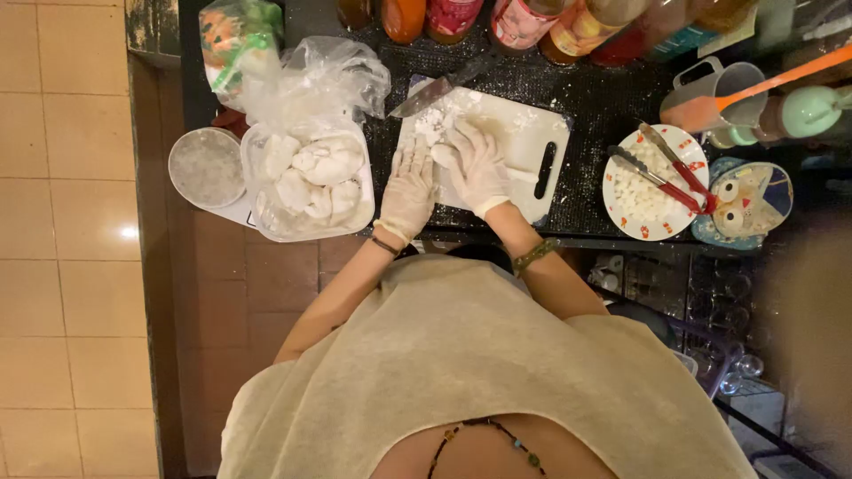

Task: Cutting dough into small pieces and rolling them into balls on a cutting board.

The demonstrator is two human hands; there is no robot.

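Both grips point(444, 173) seemingly press dough point(441, 156) between them.

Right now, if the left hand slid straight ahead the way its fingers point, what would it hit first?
Most likely the knife. The left hand lies flat on the white cutting board, fingers pointing up the board toward the white pieces and the blade just beyond; height is hard to judge.

Gloved hands point(444, 177) on white cutting board point(524, 133)
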